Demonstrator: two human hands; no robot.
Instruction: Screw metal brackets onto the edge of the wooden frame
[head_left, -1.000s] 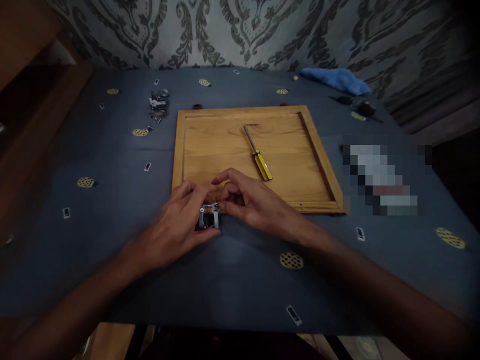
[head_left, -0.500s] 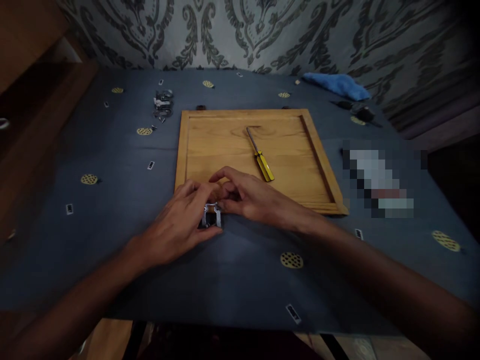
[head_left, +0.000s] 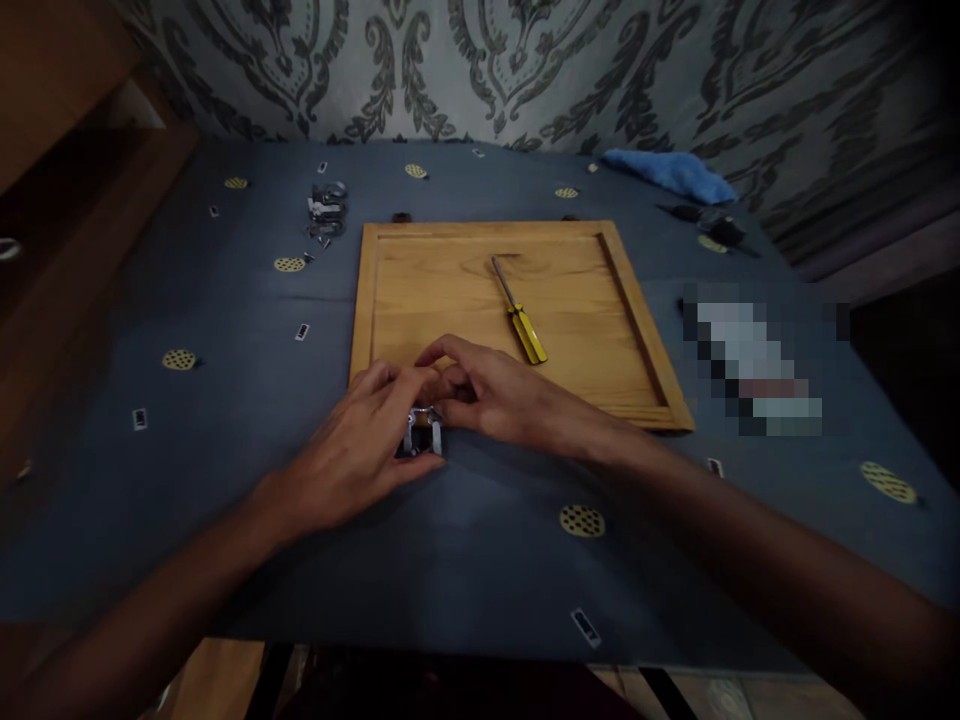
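At the near left corner of the wooden panel (head_left: pixel 480 300), my left hand (head_left: pixel 356 440) is closed on a small metal cabinet hinge (head_left: pixel 436 435). Its thumb presses along the near side of the hinge, which overhangs the panel's near edge. My right hand (head_left: pixel 495 395) has its thumb and fingers pinched together at the far end of the hinge. Whatever lies between those fingertips is hidden. A screwdriver (head_left: pixel 529 332) with a yellow handle rests on the panel, just beyond my right hand.
Several metal hinges (head_left: pixel 326 210) and small bits lie at the back left of the blue tablecloth (head_left: pixel 247 450). Toward the back right are a blue cloth (head_left: pixel 675 175) and a dark tool-like object (head_left: pixel 720 225). A blurred-out object (head_left: pixel 750 360) lies right of the panel.
Both hands keep nearly the same pose at the hinge. The view has shifted very slightly; nothing on the table has visibly moved.
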